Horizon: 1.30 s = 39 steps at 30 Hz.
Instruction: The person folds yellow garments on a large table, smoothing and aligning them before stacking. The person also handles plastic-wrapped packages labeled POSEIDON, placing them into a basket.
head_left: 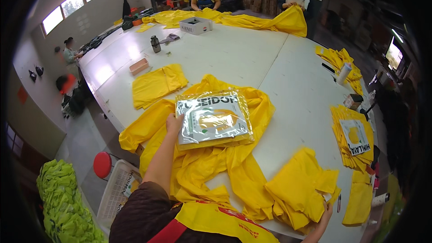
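My left hand [174, 125] grips the left edge of a clear plastic package [213, 119], with a printed white card and yellow cloth inside. Under the package, a yellow garment [198, 166], possibly a raincoat, lies spread and crumpled over the table's near side. At the lower right, my right hand [325, 216] is closed on the edge of a loosely folded yellow garment [299, 184], close to a small white label. Part of that hand's fingers is hidden by the cloth. Beyond the package lies a flat folded yellow piece [159, 85].
The white table [229, 54] carries a pink tray [138, 66], dark bottle [155, 44], white box [195, 25] and stacked yellow packages [353, 137]. Left of me stand a white basket [114, 191], red stool [103, 165] and lime-green heap [65, 202]. Several people work around the table.
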Each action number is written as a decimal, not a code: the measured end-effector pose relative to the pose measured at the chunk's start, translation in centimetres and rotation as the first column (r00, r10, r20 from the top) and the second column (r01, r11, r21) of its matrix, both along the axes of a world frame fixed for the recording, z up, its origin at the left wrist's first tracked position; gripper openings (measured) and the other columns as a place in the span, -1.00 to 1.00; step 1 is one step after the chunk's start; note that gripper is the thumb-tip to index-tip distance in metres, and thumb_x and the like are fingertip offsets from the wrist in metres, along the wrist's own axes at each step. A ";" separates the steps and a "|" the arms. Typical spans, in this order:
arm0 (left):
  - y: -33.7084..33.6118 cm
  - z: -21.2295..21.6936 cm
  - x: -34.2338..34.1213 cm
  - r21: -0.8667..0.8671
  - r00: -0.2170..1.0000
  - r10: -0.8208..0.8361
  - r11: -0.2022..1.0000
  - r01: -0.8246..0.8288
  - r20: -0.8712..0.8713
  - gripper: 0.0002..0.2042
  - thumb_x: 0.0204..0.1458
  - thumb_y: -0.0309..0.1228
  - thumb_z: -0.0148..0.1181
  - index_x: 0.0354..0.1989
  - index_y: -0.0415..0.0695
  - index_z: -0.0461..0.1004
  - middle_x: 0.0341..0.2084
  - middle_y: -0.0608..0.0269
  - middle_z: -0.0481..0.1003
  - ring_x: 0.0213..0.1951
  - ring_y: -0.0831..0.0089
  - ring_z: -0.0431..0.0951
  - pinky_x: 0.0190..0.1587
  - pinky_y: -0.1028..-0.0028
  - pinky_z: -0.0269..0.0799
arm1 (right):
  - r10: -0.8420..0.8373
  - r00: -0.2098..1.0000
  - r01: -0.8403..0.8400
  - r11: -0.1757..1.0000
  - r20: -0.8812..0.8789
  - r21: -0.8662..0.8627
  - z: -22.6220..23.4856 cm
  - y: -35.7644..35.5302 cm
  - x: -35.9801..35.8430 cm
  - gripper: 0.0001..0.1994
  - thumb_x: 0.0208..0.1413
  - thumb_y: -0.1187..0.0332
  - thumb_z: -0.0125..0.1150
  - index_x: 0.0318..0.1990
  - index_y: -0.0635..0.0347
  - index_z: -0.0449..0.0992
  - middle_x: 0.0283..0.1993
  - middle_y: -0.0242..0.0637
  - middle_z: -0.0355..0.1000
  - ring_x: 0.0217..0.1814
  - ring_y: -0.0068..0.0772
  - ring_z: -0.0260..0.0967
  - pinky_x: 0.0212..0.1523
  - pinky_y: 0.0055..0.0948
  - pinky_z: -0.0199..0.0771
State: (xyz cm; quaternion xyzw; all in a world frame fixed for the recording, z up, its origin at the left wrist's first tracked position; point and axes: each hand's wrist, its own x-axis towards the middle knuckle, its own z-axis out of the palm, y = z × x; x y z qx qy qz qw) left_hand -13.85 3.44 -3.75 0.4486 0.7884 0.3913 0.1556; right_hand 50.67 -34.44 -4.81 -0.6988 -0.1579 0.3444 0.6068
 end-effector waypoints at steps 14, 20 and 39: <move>-7.8 10.0 1.2 -0.205 0.821 -0.424 0.827 0.523 0.382 -0.72 0.00 -0.43 0.09 -0.09 -0.21 0.40 -0.27 0.15 0.49 -0.31 0.45 0.48 -0.29 0.47 0.41 | 0.353 0.597 0.288 0.743 0.720 -0.604 9.4 1.7 -4.3 -0.53 0.10 0.10 -0.08 0.01 0.32 0.34 0.01 0.11 0.33 0.05 0.11 0.25 0.02 -0.13 0.27; -12.2 15.9 -7.2 0.443 0.774 -0.431 0.869 0.219 0.463 -0.77 0.01 -0.55 0.01 -0.12 -0.23 0.40 -0.42 0.30 0.49 -0.44 0.54 0.48 -0.37 0.52 0.42 | 0.195 0.403 0.058 0.970 0.894 -0.237 11.7 5.5 -7.8 -0.59 0.15 0.28 -0.02 0.06 0.41 0.27 0.01 0.01 0.33 0.03 -0.10 0.29 -0.03 -0.32 0.30; -11.6 3.2 -30.6 0.296 0.302 -0.083 0.556 -0.777 0.950 -0.65 0.06 -0.60 -0.12 0.07 -0.29 0.19 -0.09 0.09 0.37 -0.09 0.23 0.43 -0.01 0.27 0.38 | 0.585 -0.247 -0.593 0.539 0.772 -0.598 -3.5 21.4 -46.2 -0.45 -0.07 0.05 0.13 0.02 0.23 0.34 0.18 0.10 0.08 0.28 0.13 -0.09 0.20 0.22 -0.20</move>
